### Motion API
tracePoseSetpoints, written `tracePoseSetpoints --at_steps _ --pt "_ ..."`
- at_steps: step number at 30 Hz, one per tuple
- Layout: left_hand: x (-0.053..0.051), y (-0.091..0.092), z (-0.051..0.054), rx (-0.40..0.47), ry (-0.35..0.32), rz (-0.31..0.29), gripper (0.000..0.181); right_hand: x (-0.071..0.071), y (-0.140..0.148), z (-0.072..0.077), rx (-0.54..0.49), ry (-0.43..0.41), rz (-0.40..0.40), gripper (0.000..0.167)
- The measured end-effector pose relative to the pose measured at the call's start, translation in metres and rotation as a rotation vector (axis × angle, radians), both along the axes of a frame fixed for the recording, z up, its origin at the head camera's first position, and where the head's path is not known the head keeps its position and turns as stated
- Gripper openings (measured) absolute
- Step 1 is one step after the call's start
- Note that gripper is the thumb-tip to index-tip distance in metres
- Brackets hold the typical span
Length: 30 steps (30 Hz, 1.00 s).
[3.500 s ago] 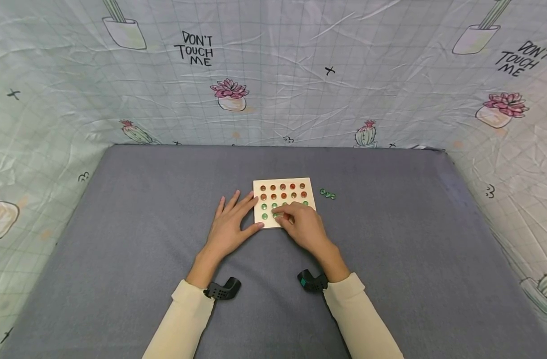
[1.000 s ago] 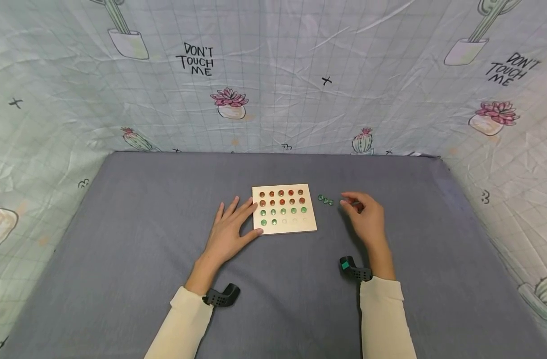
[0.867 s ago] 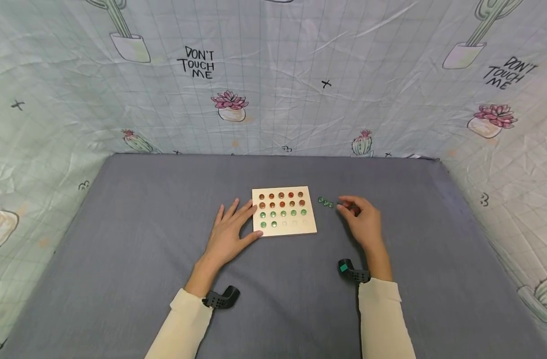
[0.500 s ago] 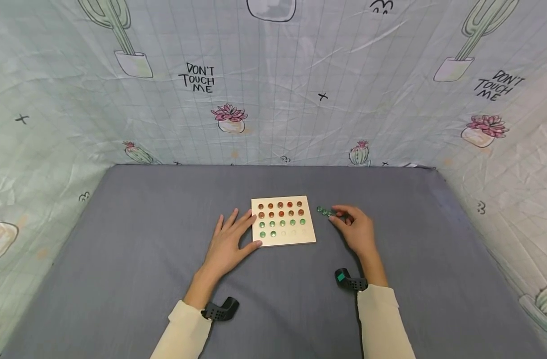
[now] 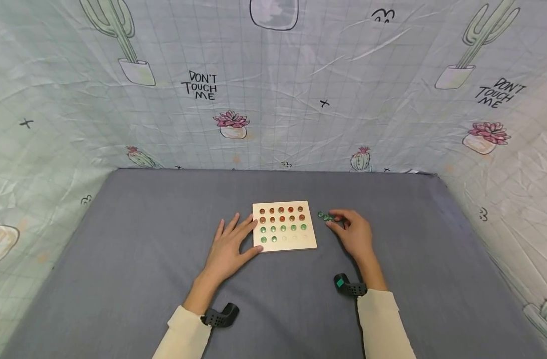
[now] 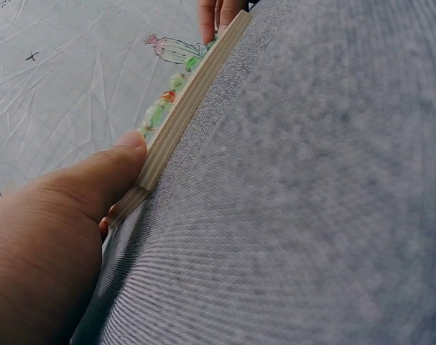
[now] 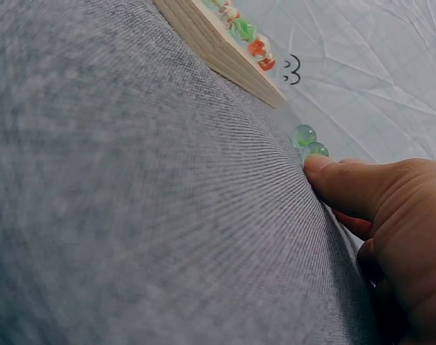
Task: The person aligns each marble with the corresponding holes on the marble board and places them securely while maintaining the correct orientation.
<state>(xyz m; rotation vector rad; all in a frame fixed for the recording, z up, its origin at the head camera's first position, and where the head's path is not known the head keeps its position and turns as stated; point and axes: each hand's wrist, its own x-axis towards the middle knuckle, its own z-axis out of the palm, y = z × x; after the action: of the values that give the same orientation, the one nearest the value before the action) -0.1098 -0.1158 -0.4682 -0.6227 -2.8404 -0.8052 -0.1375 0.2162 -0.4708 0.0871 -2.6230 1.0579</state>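
Observation:
A pale wooden board [image 5: 286, 244] lies flat on the cloth, with rows of marbles in its hollows. Orange-red marbles [image 5: 282, 219] fill the two far rows and green marbles [image 5: 283, 228] the third; two more green ones sit at the left of the front row. My left hand [image 5: 226, 252] is spread against the board's left side, thumb at the near corner and fingertips on the edge. To the right of the board, my right hand [image 5: 356, 237] pinches the nearest of three loose green marbles [image 5: 320, 214] between thumb and forefinger. In the right wrist view the thumb hides that marble.
Grey cloth [image 5: 134, 249] covers the table. A printed curtain [image 5: 291, 75] hangs along the back and both sides. Shallow hollows [image 5: 295, 238] show at the right of the board's front row. Each wrist wears a black camera mount [image 5: 220, 315].
My right hand has left the board's front row, swung out right, then come back left to the loose marbles and closed on one. My left hand has stayed at the board. The head view has tilted up.

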Motion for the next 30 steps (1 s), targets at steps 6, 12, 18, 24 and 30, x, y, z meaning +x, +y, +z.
tracePoseSetpoints --at_steps 6,12,18,24,30 --pt "-0.0009 -0.0009 -0.0014 0.002 0.004 0.004 0.069 -0.0017 -0.0031 0.0019 0.003 -0.027 -0.025 0.022" --pt "-0.0031 -0.0015 0.0005 0.002 0.016 0.001 0.069 -0.0018 -0.0041 0.0034 -0.022 -0.048 -0.039 0.019" --pt "-0.0045 -0.0006 -0.0002 -0.006 0.018 0.001 0.069 0.0001 -0.0027 0.0043 -0.051 -0.036 -0.04 0.016" --pt "-0.0039 -0.001 -0.002 -0.004 0.017 0.001 0.069 0.0026 -0.0032 0.0047 -0.061 -0.019 -0.037 0.015" --pt "-0.0045 -0.0008 -0.0028 -0.008 0.022 0.001 0.069 0.0041 -0.0037 0.0039 -0.066 -0.008 -0.03 0.014"
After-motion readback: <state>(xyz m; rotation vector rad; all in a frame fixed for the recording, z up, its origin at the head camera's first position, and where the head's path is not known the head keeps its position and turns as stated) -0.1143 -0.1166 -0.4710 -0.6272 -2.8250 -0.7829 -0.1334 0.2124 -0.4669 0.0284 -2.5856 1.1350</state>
